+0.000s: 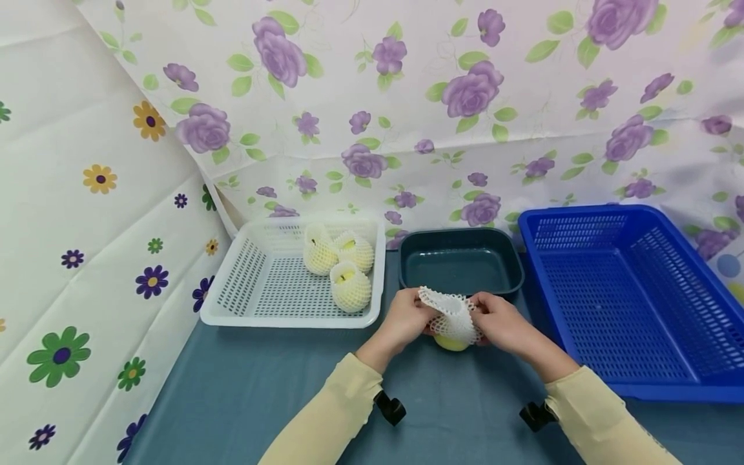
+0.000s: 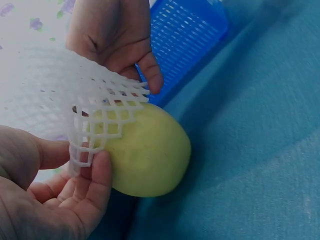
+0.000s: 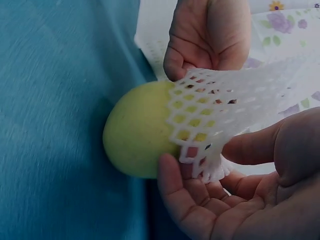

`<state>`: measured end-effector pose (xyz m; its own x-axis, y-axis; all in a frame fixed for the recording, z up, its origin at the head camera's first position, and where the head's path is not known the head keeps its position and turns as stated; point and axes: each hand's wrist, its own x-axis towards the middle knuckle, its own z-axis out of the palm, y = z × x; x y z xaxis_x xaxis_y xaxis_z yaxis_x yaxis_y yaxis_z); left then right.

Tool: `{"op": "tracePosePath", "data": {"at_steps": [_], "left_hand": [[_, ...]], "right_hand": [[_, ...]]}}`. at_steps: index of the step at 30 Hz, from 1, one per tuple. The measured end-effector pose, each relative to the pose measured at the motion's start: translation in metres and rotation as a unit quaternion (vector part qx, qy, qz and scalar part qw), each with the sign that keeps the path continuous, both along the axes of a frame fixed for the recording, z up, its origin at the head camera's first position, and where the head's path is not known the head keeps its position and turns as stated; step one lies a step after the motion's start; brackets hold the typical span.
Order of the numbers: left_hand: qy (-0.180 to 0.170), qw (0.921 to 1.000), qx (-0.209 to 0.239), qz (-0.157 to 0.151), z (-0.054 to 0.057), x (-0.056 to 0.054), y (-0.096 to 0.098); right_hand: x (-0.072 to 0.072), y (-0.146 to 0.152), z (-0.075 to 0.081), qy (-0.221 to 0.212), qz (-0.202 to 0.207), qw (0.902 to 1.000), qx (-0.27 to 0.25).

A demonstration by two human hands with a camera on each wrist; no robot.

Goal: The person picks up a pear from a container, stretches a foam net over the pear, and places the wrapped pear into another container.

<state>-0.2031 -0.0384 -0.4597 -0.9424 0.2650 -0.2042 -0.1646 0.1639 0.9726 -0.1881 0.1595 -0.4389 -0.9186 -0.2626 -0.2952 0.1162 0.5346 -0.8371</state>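
Note:
Between the two hands, a white foam fruit net (image 1: 454, 314) covers the upper part of a round, smooth yellow-green fruit (image 1: 451, 343). The left hand (image 1: 407, 316) pinches the net's edge on one side, its fingertips against the fruit (image 2: 150, 150). On the opposite side the right hand (image 1: 501, 324) grips the net (image 3: 215, 110) between thumb and fingers. In both wrist views the fruit's bare lower part sticks out of the mesh, while the net's other end rises loose above it. The fruit's top is hidden inside the net.
A white basket (image 1: 293, 321) at the left holds 3 netted fruits (image 1: 351, 287). Behind the hands stands a dark green tub (image 1: 459, 265). To the right is a blue basket (image 1: 633, 310). Blue-green cloth (image 1: 459, 413) covers the table, and a flowered curtain (image 1: 325, 97) hangs behind.

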Motion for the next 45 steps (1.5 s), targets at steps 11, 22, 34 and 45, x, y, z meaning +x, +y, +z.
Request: {"op": "tracePosePath", "data": {"at_steps": [11,22,34,45], "left_hand": [[0.052,0.9963,-0.066,0.015,-0.012,-0.003,0.0],[0.141,0.9698,-0.198,-0.023,0.01,0.001,-0.01],[0.115,0.9709,-0.164,-0.132,0.021,0.011,-0.01],[0.13,0.9642,-0.192,-0.128,0.013,0.01,-0.004]], "right_hand": [[-0.003,0.006,-0.006,0.073,-0.009,0.9913,0.109],[0.006,0.005,0.01,0.097,0.067,0.9896,0.082],[0.006,-0.001,-0.003,0.12,0.073,0.9881,0.063],[0.006,-0.002,-0.011,0.13,0.049,0.9875,0.074]]}}
